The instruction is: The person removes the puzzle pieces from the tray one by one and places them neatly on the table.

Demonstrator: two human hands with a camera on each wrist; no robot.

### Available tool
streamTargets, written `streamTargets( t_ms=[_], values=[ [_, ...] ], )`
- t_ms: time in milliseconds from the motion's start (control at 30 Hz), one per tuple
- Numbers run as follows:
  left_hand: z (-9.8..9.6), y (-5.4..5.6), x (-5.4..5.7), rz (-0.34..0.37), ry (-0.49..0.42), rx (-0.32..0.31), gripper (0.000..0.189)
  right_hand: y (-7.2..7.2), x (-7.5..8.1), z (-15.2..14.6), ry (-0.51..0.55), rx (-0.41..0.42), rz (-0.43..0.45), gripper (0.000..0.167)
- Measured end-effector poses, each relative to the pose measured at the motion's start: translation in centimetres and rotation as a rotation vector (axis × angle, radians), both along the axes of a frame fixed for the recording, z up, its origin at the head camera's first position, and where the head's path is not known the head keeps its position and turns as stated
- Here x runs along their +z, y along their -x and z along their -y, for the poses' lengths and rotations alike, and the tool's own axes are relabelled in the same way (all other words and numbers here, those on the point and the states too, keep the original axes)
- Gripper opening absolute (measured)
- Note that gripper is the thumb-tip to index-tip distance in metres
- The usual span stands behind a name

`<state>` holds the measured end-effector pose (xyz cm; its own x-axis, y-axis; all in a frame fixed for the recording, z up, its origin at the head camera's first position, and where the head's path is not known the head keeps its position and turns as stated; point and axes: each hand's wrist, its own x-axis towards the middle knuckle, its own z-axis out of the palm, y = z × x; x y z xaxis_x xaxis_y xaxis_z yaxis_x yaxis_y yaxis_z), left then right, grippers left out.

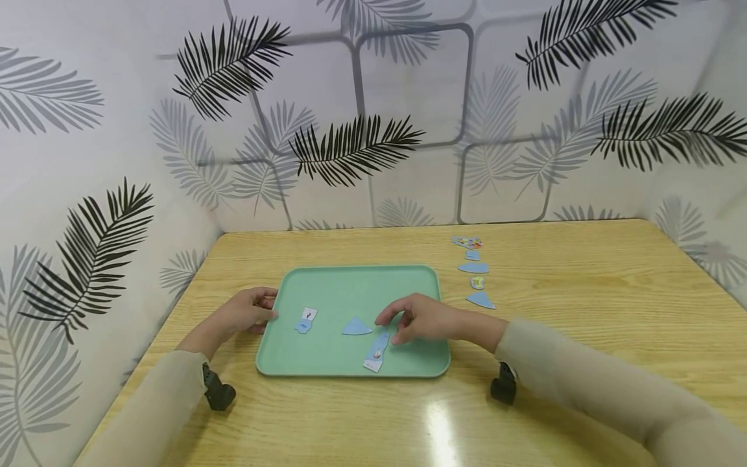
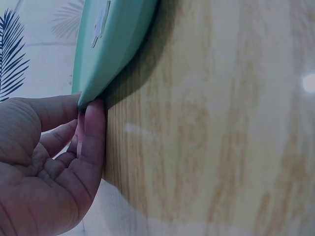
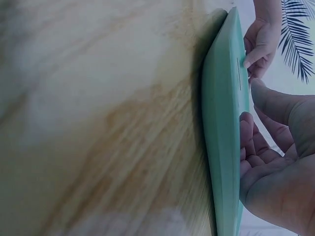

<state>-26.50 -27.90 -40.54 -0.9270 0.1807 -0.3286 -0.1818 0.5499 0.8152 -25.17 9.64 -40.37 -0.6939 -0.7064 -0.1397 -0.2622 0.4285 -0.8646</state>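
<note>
Flat, mostly blue pieces [image 1: 356, 327] lie on a green, round-cornered tray [image 1: 350, 292] and a yellow wooden desk [image 1: 583, 285] by white walls [image 1: 411, 84] with dark leaves. Three are on the tray, five beside it. The left hand [image 1: 251, 310] pinches the tray's edge; the right hand [image 1: 423, 318] hangs loose over it, holding nothing.

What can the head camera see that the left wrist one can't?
Only the head view shows the right hand and five flat pieces in a column beside the green tray. Only the left wrist view shows the left hand from its palm side. Both show the tray, that hand gripping its edge, the wooden table and leaf-patterned wall.
</note>
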Motion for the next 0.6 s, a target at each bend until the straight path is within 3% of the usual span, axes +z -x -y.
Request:
streamTargets(
  t_ms=[433, 600],
  values=[
    [0.01, 0.09, -0.03, 0.004, 0.011, -0.006, 0.053, 0.48, -0.39, 0.84, -0.007, 0.063, -0.021, 0.037],
    [0.03, 0.16, -0.05, 0.006, 0.022, 0.001, 0.054, 0.58, -0.55, 1.06, -0.026, 0.08, -0.073, 0.037]
  ],
)
